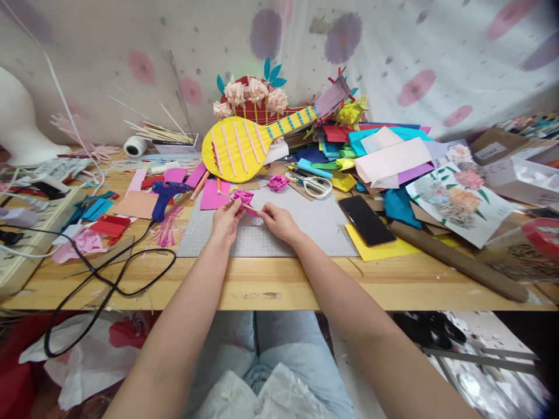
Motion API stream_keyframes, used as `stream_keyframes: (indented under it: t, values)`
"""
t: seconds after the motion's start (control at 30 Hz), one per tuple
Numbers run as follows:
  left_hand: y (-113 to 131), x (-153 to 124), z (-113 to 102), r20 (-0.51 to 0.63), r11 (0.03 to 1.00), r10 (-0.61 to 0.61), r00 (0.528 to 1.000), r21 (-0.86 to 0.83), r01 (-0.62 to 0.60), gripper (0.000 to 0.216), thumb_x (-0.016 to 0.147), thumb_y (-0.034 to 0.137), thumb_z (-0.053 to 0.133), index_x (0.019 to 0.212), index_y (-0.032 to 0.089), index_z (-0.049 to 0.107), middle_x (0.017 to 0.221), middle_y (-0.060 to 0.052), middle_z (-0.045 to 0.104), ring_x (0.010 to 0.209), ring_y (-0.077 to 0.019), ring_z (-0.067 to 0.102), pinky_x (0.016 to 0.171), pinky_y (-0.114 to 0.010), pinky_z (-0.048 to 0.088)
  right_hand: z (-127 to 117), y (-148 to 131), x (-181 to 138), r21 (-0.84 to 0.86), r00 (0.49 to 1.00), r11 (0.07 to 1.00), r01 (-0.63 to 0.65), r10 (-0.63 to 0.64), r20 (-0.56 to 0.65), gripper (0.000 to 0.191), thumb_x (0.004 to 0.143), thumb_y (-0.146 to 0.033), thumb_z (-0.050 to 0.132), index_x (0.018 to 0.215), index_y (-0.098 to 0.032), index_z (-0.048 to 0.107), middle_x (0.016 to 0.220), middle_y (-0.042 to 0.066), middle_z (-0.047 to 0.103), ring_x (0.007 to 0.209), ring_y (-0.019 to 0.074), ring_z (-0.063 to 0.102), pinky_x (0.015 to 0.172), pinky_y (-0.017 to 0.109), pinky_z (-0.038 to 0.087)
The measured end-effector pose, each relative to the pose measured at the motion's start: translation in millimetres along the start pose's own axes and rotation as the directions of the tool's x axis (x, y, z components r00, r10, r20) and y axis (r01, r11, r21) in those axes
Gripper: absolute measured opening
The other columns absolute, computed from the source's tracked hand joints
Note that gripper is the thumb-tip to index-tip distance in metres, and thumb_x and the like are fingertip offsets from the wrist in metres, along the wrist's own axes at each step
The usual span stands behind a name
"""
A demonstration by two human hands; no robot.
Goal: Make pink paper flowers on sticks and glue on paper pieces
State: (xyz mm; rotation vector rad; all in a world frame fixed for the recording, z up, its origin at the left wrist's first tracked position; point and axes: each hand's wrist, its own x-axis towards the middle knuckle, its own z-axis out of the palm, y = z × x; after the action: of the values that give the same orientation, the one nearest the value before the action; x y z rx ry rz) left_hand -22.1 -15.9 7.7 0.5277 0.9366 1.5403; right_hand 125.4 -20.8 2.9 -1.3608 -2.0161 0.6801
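Ruffled magenta flower (pixel 243 198), slanted stick (pixel 223 194)

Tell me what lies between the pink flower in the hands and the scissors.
Head view: a second pink flower lies between the held flower and the scissors.

Mat (pixel 314 233): on the worktop (pixel 192 285)
Held flower (pixel 243 196): in the hands (pixel 227 221), over the mat
Loose flower (pixel 278 183): at the mat's back edge
Scissors (pixel 318 186): same edge of the mat, towards its right
Lute (pixel 236 150): behind the mat
Glue gun (pixel 165 195): left of the mat
Power strip (pixel 37 241): far left of the mat
Phone (pixel 367 220): right of the mat, on a sheet (pixel 388 250)
Rod (pixel 454 259): farther right of the mat
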Motion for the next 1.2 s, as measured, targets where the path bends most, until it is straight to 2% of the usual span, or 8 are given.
stream_keyframes:
  t: [0.23, 0.37, 0.57, 0.7, 0.93, 1.2]
  values:
    - [0.4, -0.8, 0.8, -0.051, 0.999, -0.027, 0.998, -0.034, 0.025, 0.011, 0.064, 0.011, 0.069, 0.067, 0.013, 0.058, 0.061, 0.001, 0.062, 0.058, -0.0068, 0.058, 0.076, -0.027, 0.048, 0.0, 1.8, 0.4, 0.002, 1.0, 1.0, 0.005, -0.005, -0.008, 0.022, 0.085, -0.039, 0.044, 0.078, -0.02, 0.053, 0.066, -0.001, 0.059, 0.061, 0.0114, 0.05, 0.057, 0.021, 0.032]
    - [2.4, -2.1, 0.9, -0.042, 0.999, -0.036, 0.998, -0.002, 0.036, 0.014, 0.063, 0.009, 0.068, 0.069, 0.013, 0.057, 0.063, 0.0, 0.062, 0.062, -0.0094, 0.061, 0.077, -0.03, 0.048, 1.0, 4.3, 0.7, 0.011, 0.999, 1.0, 0.026, -0.026, -0.027, 0.023, 0.084, -0.04, 0.046, 0.078, -0.02, 0.054, 0.071, 0.0, 0.061, 0.064, 0.0117, 0.052, 0.058, 0.022, 0.032]
    - [4.6, -6.3, 3.2, -0.113, 0.998, 0.037, 0.993, 0.055, -0.031, 0.023, 0.062, 0.007, 0.066, 0.079, 0.014, 0.053, 0.063, 0.0, 0.063, 0.066, -0.0138, 0.064, 0.074, -0.031, 0.049, 2.9, 6.7, 0.8, 0.009, 0.998, 0.999, 0.041, -0.04, -0.041, 0.02, 0.083, -0.038, 0.048, 0.077, -0.02, 0.052, 0.068, -0.002, 0.059, 0.06, 0.0108, 0.05, 0.056, 0.021, 0.03]
    - [4.7, -6.7, 4.2, -0.122, 0.994, 0.083, 0.989, 0.086, -0.072, 0.027, 0.064, 0.008, 0.064, 0.086, 0.014, 0.051, 0.068, -0.001, 0.064, 0.067, -0.0152, 0.066, 0.072, -0.032, 0.05, 2.3, 5.6, 0.6, 0.009, 0.998, 1.0, 0.029, -0.028, -0.047, 0.019, 0.082, -0.038, 0.048, 0.075, -0.02, 0.052, 0.064, -0.002, 0.058, 0.058, 0.0106, 0.048, 0.055, 0.021, 0.029]
    - [0.8, 0.7, 2.9, -0.236, 0.987, 0.155, 0.959, 0.068, -0.143, 0.04, 0.06, 0.001, 0.064, 0.081, 0.018, 0.035, 0.056, 0.005, 0.057, 0.055, -0.0103, 0.062, 0.071, -0.031, 0.051, 0.4, 0.6, -1.1, 0.016, 1.0, 1.0, 0.016, -0.015, -0.005, 0.022, 0.084, -0.038, 0.047, 0.074, -0.019, 0.054, 0.061, -0.002, 0.058, 0.058, 0.0109, 0.049, 0.056, 0.022, 0.029]
    - [0.6, 1.9, 1.6, -0.217, 0.985, 0.162, 0.963, 0.089, -0.146, 0.041, 0.056, -0.001, 0.064, 0.074, 0.018, 0.032, 0.057, 0.008, 0.049, 0.056, -0.0091, 0.061, 0.075, -0.031, 0.052, -0.4, -0.1, -0.6, -0.009, 1.0, 1.0, 0.005, -0.005, 0.009, 0.023, 0.084, -0.037, 0.046, 0.074, -0.019, 0.055, 0.061, -0.001, 0.058, 0.058, 0.0107, 0.049, 0.056, 0.021, 0.029]
